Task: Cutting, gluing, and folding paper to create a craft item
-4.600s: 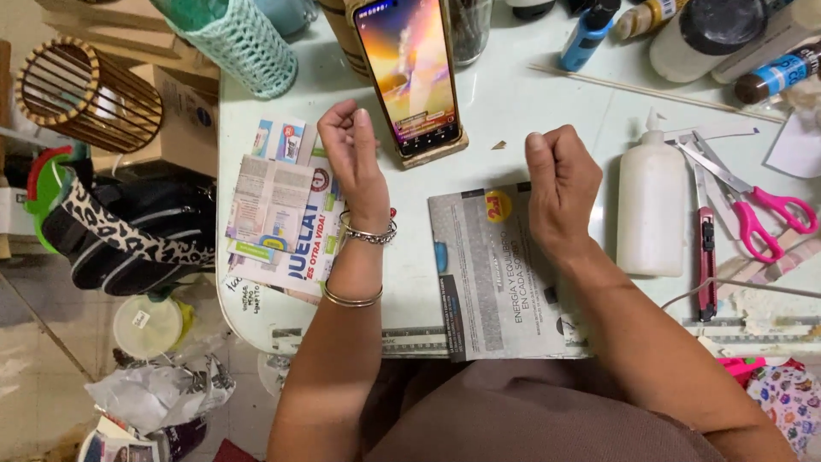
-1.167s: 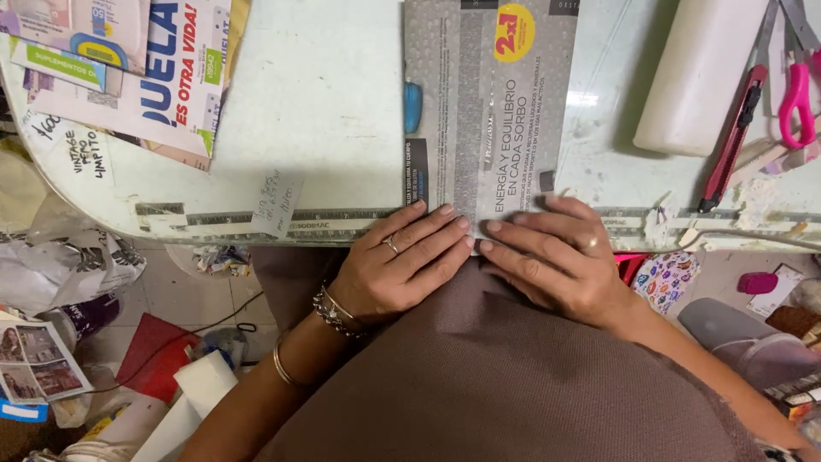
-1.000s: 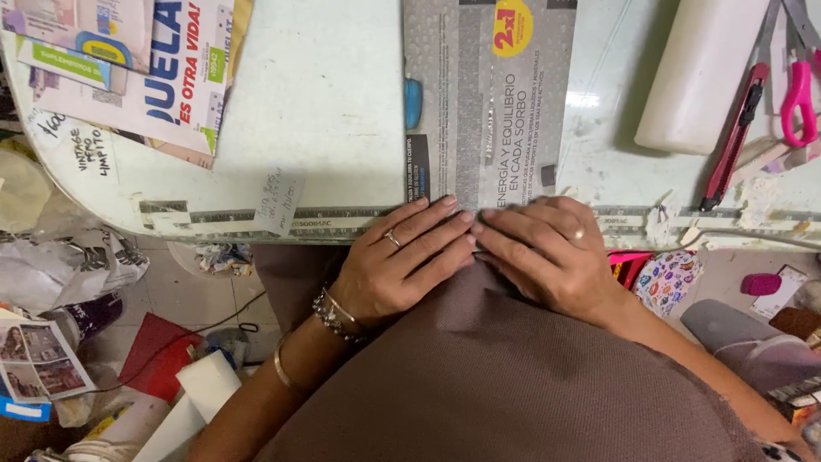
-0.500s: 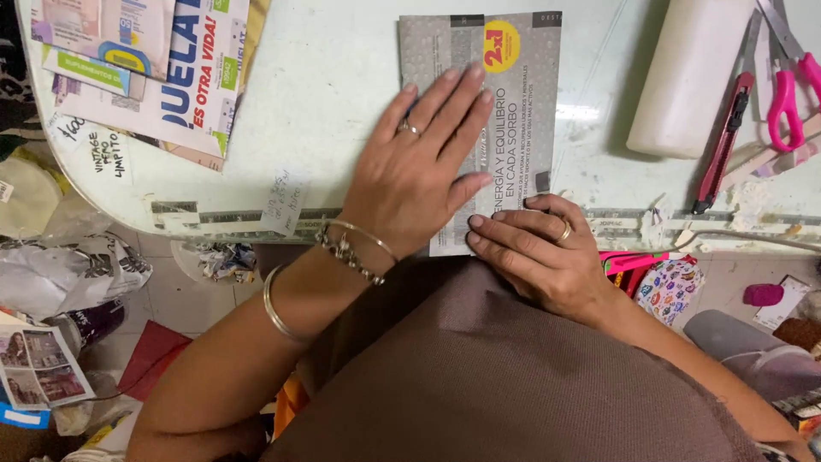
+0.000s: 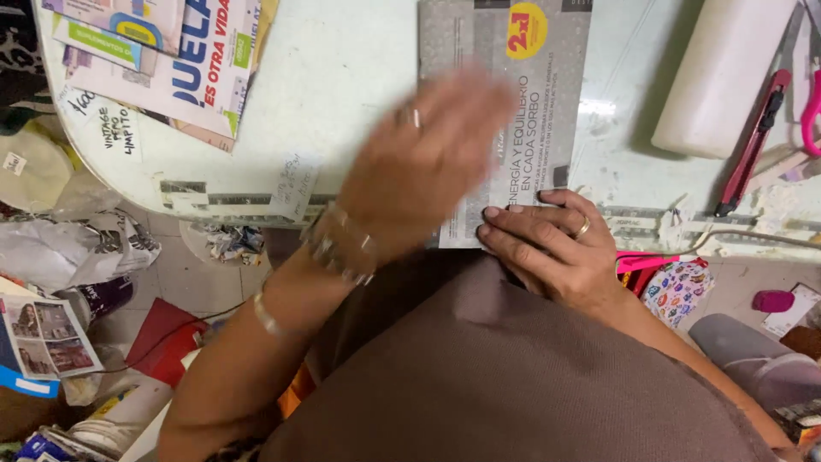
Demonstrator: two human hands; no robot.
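A grey folded magazine page (image 5: pixel 513 77) with a yellow round sticker lies on the pale table (image 5: pixel 342 94), its near end at the table's front edge. My left hand (image 5: pixel 419 162), blurred by motion, is flat over the page's left half with fingers spread. The fingers of my right hand (image 5: pixel 547 248) press flat on the near right corner of the page at the table edge. Bracelets circle my left wrist, and each hand wears a ring.
Colourful magazines (image 5: pixel 171 60) lie at the table's far left. A white bottle (image 5: pixel 723 77), a red utility knife (image 5: pixel 753 145) and pink scissor handles (image 5: pixel 808 111) sit at the right. Crumpled paper (image 5: pixel 68 248) and printed sheets (image 5: pixel 43 342) litter the floor on the left.
My left hand has moved from the page's near edge up onto the page and is sliding over it. My right hand stays pressing the near edge. The view has shifted slightly.
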